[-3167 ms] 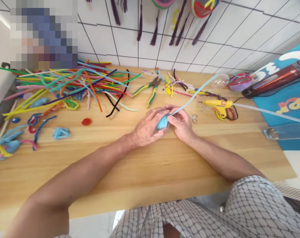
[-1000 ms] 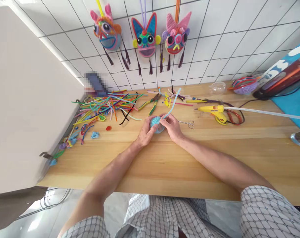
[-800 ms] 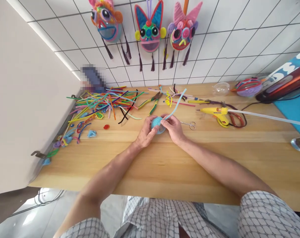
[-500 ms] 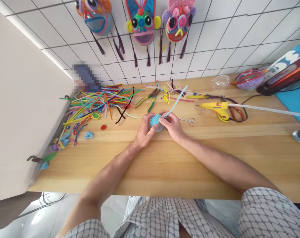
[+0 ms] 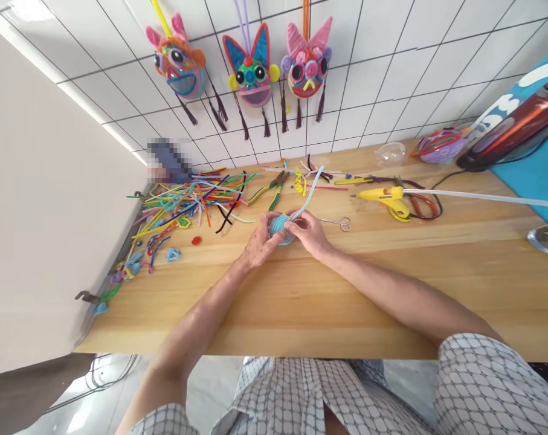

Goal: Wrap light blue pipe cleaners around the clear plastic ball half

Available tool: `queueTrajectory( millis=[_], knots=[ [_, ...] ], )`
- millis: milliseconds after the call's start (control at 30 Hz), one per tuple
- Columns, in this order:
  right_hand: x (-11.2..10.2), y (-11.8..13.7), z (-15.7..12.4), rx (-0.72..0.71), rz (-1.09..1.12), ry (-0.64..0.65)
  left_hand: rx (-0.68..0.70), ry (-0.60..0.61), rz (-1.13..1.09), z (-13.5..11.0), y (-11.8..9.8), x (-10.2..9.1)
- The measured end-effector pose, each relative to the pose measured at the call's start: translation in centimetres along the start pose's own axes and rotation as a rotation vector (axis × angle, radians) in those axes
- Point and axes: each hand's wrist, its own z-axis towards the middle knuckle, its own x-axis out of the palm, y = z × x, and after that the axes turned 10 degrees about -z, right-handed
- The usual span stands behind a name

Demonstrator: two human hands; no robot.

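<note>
A light blue coil of pipe cleaner (image 5: pixel 279 228) sits between both hands above the wooden table (image 5: pixel 301 290). My left hand (image 5: pixel 257 244) cups the coil from the left, fingers curled round it. My right hand (image 5: pixel 310 232) pinches the loose blue pipe cleaner strand (image 5: pixel 310 188) where it meets the coil. The strand's free end sticks up and away toward the wall.
A heap of coloured pipe cleaners (image 5: pixel 190 196) lies at the back left, with pliers (image 5: pixel 274 190) beside it. Small scissors (image 5: pixel 339 223) and a yellow glue gun (image 5: pixel 386 198) lie right of my hands. Three pipe-cleaner masks (image 5: pixel 251 63) hang on the tiled wall.
The camera has pulled back and tilted up since the earliest frame, bringing the masks into view. Both hands keep hold of the blue coil, and the strand's free end has shifted slightly.
</note>
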Motion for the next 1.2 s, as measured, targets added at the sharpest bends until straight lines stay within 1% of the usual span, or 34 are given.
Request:
queueTrajectory(
  millis=[133, 200, 333, 433, 500, 567, 600, 700, 733, 800, 867, 933, 1000, 1200],
  knots=[
    [-0.1, 0.2, 0.0, 0.012, 0.023, 0.004, -0.046, 0.025, -0.024, 0.6, -0.2, -0.5],
    [-0.3, 0.4, 0.0, 0.011, 0.051, 0.011, -0.042, 0.042, -0.011, 0.7, -0.1, -0.6],
    [-0.4, 0.6, -0.2, 0.019, 0.067, 0.013, 0.038, 0.042, 0.003, 0.3, 0.7, -0.4],
    [-0.4, 0.5, -0.4, 0.027, 0.047, 0.02, 0.115, -0.02, -0.019, -0.3, 1.7, 0.0],
    [-0.5, 0.4, -0.6, -0.002, 0.003, 0.019, 0.154, -0.057, -0.007, -0.6, 2.1, 0.2],
    [-0.7, 0.6, -0.9, -0.072, -0.089, -0.015, 0.172, -0.09, 0.012, -0.8, 2.4, 0.3],
    [-1.0, 0.7, -1.1, -0.132, -0.157, -0.047, 0.175, -0.105, 0.018, -0.8, 2.5, 0.4],
    [-1.7, 1.6, -1.9, -0.411, -0.433, -0.128, 0.201, -0.128, 0.027, -0.6, 2.5, 0.5],
    [-1.9, 2.0, -2.1, -0.515, -0.532, -0.13, 0.219, -0.125, 0.034, -0.5, 2.5, 0.5],
    [-2.1, 2.7, -2.5, -0.683, -0.708, -0.09, 0.265, -0.109, 0.055, -0.4, 2.5, 0.6],
    [-2.3, 3.1, -2.6, -0.778, -0.833, -0.022, 0.307, -0.09, 0.072, -0.3, 2.4, 0.7],
    [-2.4, 3.1, -2.4, -0.809, -0.903, 0.028, 0.34, -0.078, 0.075, -0.3, 2.3, 0.8],
    [-2.6, 2.8, -2.1, -0.797, -0.929, 0.043, 0.358, -0.076, 0.071, -0.2, 2.2, 0.8],
    [-3.2, 1.7, -1.2, -0.717, -0.889, -0.044, 0.354, -0.07, 0.067, -0.4, 1.8, 0.7]
  ],
)
